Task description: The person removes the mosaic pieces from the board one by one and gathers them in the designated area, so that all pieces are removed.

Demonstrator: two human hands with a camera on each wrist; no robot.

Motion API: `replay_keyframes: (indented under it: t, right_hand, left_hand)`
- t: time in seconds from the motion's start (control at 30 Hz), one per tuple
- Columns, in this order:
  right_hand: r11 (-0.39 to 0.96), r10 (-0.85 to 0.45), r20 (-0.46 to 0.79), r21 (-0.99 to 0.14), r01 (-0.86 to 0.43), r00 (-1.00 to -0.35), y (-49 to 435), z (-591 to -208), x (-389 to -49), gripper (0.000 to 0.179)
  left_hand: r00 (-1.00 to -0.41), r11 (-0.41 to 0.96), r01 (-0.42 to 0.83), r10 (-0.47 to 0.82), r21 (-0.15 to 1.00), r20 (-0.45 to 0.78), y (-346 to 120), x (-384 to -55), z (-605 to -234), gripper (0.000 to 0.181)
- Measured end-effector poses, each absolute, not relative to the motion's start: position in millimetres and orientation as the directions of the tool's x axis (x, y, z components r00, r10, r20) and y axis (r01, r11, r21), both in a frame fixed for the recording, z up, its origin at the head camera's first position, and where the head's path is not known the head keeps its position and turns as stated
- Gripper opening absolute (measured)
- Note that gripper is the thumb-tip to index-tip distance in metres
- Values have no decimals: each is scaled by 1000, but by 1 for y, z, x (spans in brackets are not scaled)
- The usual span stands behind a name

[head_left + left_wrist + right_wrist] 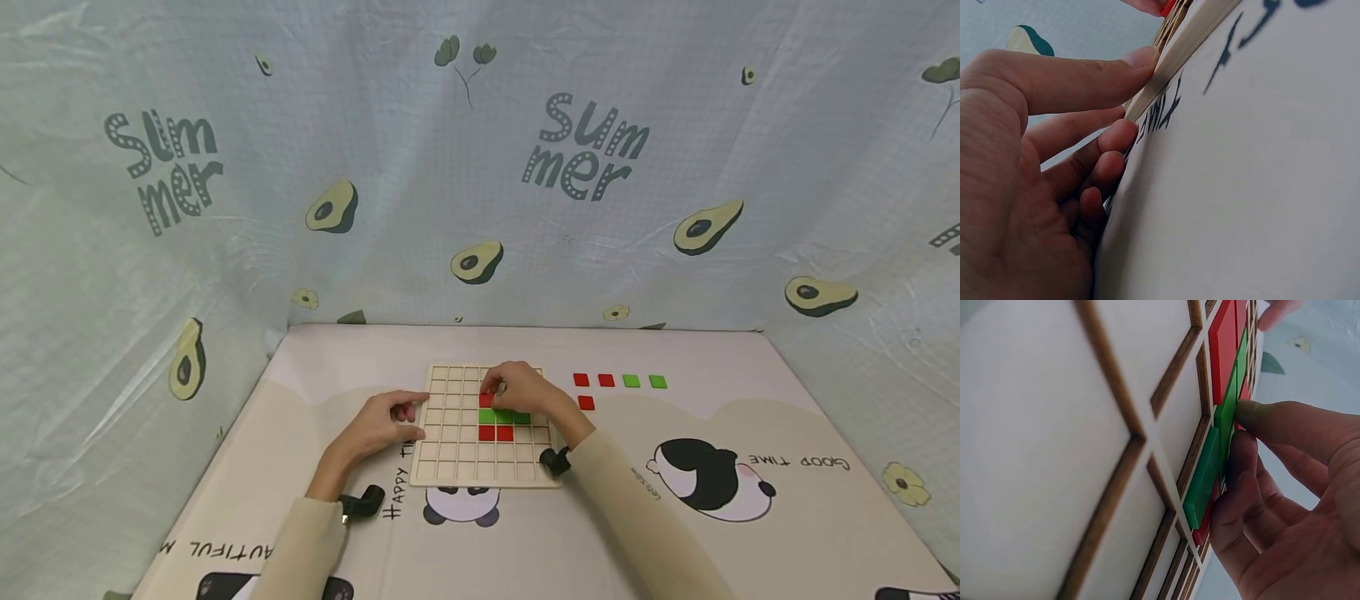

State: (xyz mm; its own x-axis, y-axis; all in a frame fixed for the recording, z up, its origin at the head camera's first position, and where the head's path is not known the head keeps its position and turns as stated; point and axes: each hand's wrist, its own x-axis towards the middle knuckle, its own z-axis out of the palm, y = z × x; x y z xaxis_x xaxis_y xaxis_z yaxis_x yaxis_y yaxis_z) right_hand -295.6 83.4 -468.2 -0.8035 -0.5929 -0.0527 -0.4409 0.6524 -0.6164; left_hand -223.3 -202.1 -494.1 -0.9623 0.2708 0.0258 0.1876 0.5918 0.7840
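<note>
A wooden grid board [450, 467] lies on the table, with a row of green tiles [487, 416] and two red tiles [496, 433] in its cells. My left hand [381, 423] rests at the board's left edge; in the left wrist view its outstretched thumb [1094, 81] lies against the wooden side [1175, 59], other fingers loosely bent. Over the upper part of the board, my right hand [523, 387] pinches a red tile [486, 400] just beyond the green row. The right wrist view shows its fingertips [1247, 415] low beside the green tiles, partly covering the red.
To the right of the board lie loose tiles: three red [581, 380] and two green [631, 381]. The patterned tablecloth [600, 533] has printed pandas and lettering. A printed curtain [412, 167] stands behind and along both sides of the table.
</note>
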Motion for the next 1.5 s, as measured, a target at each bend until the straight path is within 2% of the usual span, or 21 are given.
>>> replay_keyframes:
  t: [0.53, 0.8, 1.23, 1.5]
  right_hand:
    - [684, -563, -68, -598, -417, -824, 82, -465, -293, 20]
    - [674, -553, -70, -624, -397, -830, 83, -465, -291, 23]
    - [643, -573, -31, -637, -426, -819, 87, -465, -292, 19]
    - [626, -566, -34, -668, -403, -823, 94, -462, -293, 23]
  left_hand:
    - [-960, 600, 199, 278, 775, 31, -202, -225, -495, 66]
    - [-960, 597, 197, 278, 778, 30, -203, -225, -495, 66]
    - [-960, 594, 196, 277, 781, 30, -203, -225, -495, 65]
    - [-962, 595, 192, 273, 781, 29, -203, -224, -495, 65]
